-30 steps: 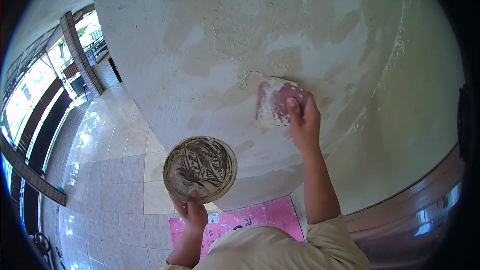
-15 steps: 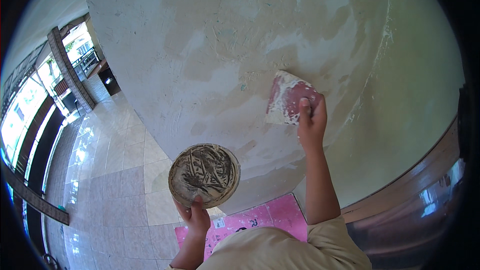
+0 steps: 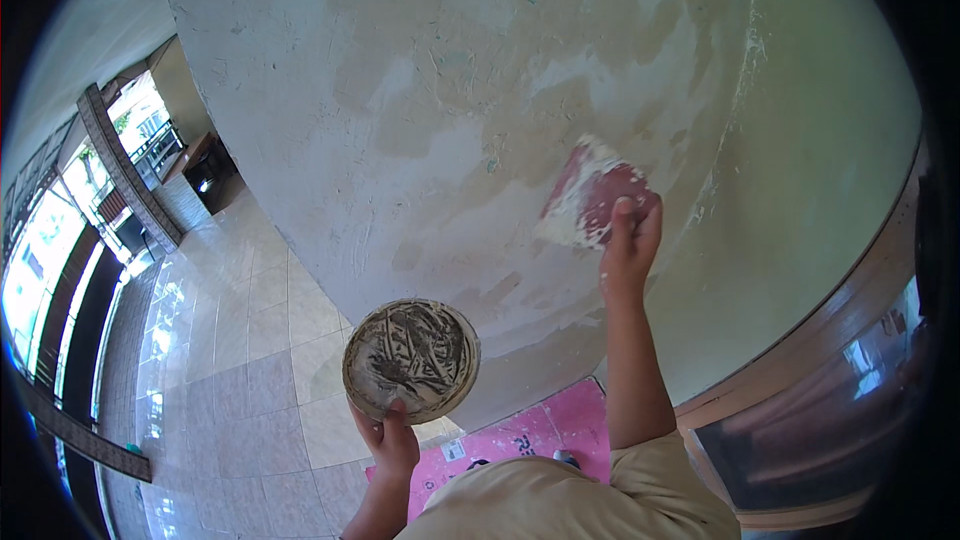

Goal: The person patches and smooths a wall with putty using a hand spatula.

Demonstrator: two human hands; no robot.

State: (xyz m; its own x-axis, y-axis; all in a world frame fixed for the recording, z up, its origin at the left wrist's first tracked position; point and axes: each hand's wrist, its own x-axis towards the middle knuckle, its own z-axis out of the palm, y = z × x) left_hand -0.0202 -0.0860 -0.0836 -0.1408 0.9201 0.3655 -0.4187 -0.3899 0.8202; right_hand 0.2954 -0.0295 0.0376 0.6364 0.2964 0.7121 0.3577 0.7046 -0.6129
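My right hand (image 3: 630,245) grips a reddish-pink flat putty scraper (image 3: 603,188) by its right edge, thumb on the near face. White putty smears the blade, which lies against or very close to the wall (image 3: 440,90); exact contact I cannot tell. Patches of damp beige and white filler mark that wall. My left hand (image 3: 392,443) holds a round shallow container (image 3: 411,360) by its lower rim, thumb over the edge. Its inside is coated with dark and pale grey putty residue.
Below me lies a pink board or sheet (image 3: 545,440) spattered with white. Glossy tiles (image 3: 240,370) cover the floor to the left, with a pillar (image 3: 130,165) farther off. A pale cracked line runs down the wall's corner, and brown wooden furniture (image 3: 800,440) stands at right.
The scraper has shifted slightly right across the wall, with its blade tilted a little differently. The container sits slightly lower in view, and the whole view has turned a little.
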